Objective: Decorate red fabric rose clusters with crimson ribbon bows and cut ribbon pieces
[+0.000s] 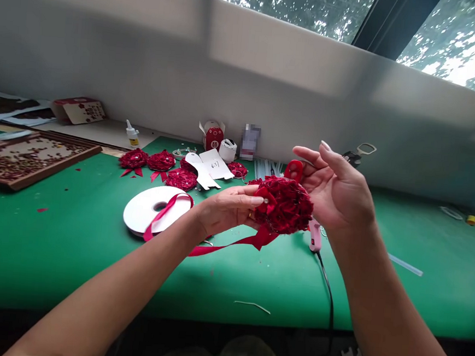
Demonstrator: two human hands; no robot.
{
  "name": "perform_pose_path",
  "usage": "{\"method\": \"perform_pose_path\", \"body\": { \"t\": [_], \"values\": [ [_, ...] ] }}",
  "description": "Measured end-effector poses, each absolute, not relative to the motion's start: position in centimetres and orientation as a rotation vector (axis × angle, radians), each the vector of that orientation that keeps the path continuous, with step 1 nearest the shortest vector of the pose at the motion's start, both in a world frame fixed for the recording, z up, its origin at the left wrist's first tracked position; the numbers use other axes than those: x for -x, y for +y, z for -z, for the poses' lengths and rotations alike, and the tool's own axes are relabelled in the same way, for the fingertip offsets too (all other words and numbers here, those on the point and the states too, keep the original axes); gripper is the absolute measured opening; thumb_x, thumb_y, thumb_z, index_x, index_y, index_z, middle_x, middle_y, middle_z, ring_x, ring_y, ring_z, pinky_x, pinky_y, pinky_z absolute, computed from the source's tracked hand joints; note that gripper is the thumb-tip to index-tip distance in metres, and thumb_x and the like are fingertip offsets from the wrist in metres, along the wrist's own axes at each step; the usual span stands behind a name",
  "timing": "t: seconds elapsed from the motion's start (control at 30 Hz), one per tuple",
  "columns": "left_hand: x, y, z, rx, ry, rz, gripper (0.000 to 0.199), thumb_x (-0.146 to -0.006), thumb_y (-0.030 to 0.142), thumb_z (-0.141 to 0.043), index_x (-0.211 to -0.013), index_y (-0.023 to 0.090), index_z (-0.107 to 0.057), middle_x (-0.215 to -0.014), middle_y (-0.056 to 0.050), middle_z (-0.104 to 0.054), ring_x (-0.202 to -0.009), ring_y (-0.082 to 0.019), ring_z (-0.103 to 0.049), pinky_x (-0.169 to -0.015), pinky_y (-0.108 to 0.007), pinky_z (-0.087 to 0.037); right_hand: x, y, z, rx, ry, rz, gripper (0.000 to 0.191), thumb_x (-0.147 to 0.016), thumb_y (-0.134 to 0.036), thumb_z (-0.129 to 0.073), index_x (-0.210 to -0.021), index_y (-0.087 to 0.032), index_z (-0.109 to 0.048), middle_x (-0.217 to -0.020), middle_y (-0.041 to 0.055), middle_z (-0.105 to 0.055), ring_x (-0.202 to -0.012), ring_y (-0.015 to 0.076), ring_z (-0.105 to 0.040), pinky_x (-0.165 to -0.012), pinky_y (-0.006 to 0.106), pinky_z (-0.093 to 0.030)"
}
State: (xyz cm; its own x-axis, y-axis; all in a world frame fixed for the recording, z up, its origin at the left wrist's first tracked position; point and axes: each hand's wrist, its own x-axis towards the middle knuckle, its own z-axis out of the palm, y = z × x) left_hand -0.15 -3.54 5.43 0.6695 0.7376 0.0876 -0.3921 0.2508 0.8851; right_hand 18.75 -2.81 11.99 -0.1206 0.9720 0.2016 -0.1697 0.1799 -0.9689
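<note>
My left hand (229,210) grips a round, ruffled red fabric flower (287,206) by its left edge, with the thumb on top beside a small pearl-like bead. A red ribbon (226,247) trails from beneath the flower toward a white spool (138,214) on the table. Just right of the flower, my right hand (339,191) is raised palm inward with its fingers apart. Close to those fingertips shows a red loop (293,170), like a scissors handle; whether the fingers touch it I cannot tell. Below the right hand lies a pink glue gun (315,236), partly hidden.
More red flowers (160,161) lie behind the spool, near a white card (216,164) and a glue bottle (132,134). A shallow wooden tray (15,183) of small pieces stands at left. The glue gun's black cord (331,295) hangs over the green table's front edge.
</note>
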Motion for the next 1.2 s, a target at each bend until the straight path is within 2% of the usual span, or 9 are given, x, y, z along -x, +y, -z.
{"method": "perform_pose_path", "body": {
  "t": [0.1,0.23,0.43,0.63,0.73,0.8,0.93,1.07,1.2],
  "values": [
    [-0.2,-3.7,-4.9,-1.025,0.410,-0.774,0.033,-0.079,0.028,-0.062,-0.110,0.016,-0.063,-0.100,-0.015,-0.068,-0.087,-0.027,-0.066,-0.079,-0.042,-0.050,-18.8,-2.9,-11.1,0.917,-1.221,-1.263,0.033,-0.081,-0.054,-0.053,-0.088,-0.024,-0.067,-0.081,0.0047,-0.069,-0.087,0.0229,-0.064,-0.078,0.041,-0.051],
    [-0.7,-4.1,-3.6,-0.961,0.482,-0.763,0.031,-0.079,0.028,-0.064,-0.106,0.014,-0.063,-0.106,-0.017,-0.067,-0.092,-0.028,-0.065,-0.081,-0.042,-0.050,-19.2,-2.5,-9.0,0.906,-1.149,-1.306,0.033,-0.079,-0.052,-0.057,-0.088,-0.023,-0.067,-0.087,0.0058,-0.070,-0.093,0.0242,-0.063,-0.082,0.040,-0.051],
    [-1.1,-4.4,-1.4,-0.759,0.597,-0.863,0.025,-0.078,0.025,-0.064,-0.100,0.015,-0.063,-0.105,-0.014,-0.068,-0.092,-0.026,-0.065,-0.080,-0.042,-0.052,-19.4,-1.9,-2.9,0.980,-0.997,-1.281,0.032,-0.077,-0.050,-0.063,-0.088,-0.021,-0.067,-0.086,0.0053,-0.070,-0.090,0.0219,-0.064,-0.079,0.035,-0.051],
    [0.0,-3.5,0.0,-0.653,0.691,-1.029,0.020,-0.077,0.020,-0.063,-0.096,0.013,-0.064,-0.098,-0.012,-0.070,-0.085,-0.022,-0.067,-0.078,-0.039,-0.054,-17.4,-5.1,2.1,0.972,-0.893,-1.627,0.044,-0.078,-0.060,-0.057,-0.088,-0.018,-0.068,-0.085,0.0073,-0.071,-0.082,0.0221,-0.065,-0.072,0.034,-0.051],
    [0.8,-3.0,-0.1,-0.692,0.732,-1.050,0.023,-0.076,0.021,-0.065,-0.097,0.013,-0.065,-0.097,-0.012,-0.070,-0.084,-0.023,-0.067,-0.078,-0.039,-0.055,-16.5,-6.0,2.6,0.909,-0.988,-1.728,0.047,-0.080,-0.059,-0.054,-0.088,-0.016,-0.069,-0.083,0.0085,-0.072,-0.081,0.0228,-0.065,-0.073,0.035,-0.051],
    [1.2,-2.9,-0.4,-0.714,0.765,-1.060,0.024,-0.075,0.021,-0.066,-0.098,0.013,-0.065,-0.097,-0.012,-0.070,-0.083,-0.022,-0.068,-0.077,-0.038,-0.055,-16.2,-6.1,2.5,0.854,-1.049,-1.746,0.041,-0.083,-0.053,-0.055,-0.088,-0.016,-0.069,-0.083,0.0079,-0.072,-0.079,0.0208,-0.065,-0.074,0.034,-0.050],
    [1.8,-2.7,-0.9,-0.742,0.784,-1.115,0.030,-0.072,0.018,-0.070,-0.100,0.013,-0.064,-0.099,-0.013,-0.070,-0.083,-0.022,-0.068,-0.075,-0.036,-0.055,-16.4,-6.4,2.8,0.850,-1.171,-1.800,0.029,-0.086,-0.043,-0.057,-0.082,-0.015,-0.066,-0.074,0.0059,-0.071,-0.062,0.0155,-0.063,-0.067,0.031,-0.049],
    [2.2,-2.3,-0.9,-0.742,0.764,-1.203,0.032,-0.070,0.013,-0.072,-0.100,0.014,-0.062,-0.103,-0.012,-0.068,-0.090,-0.023,-0.066,-0.080,-0.039,-0.054,-17.6,-7.5,2.9,0.928,-1.253,-1.866,0.029,-0.087,-0.042,-0.056,-0.088,-0.014,-0.063,-0.068,0.0056,-0.069,-0.051,0.0116,-0.059,-0.059,0.026,-0.044],
    [2.4,-1.4,-0.9,-0.748,0.775,-1.238,0.034,-0.069,0.012,-0.072,-0.100,0.015,-0.059,-0.103,-0.012,-0.067,-0.089,-0.024,-0.066,-0.080,-0.044,-0.054,-19.8,-8.2,2.4,1.058,-1.290,-1.840,0.034,-0.085,-0.045,-0.057,-0.092,-0.013,-0.063,-0.059,0.0040,-0.066,-0.047,0.0123,-0.056,-0.054,0.026,-0.043]
  ]
}}
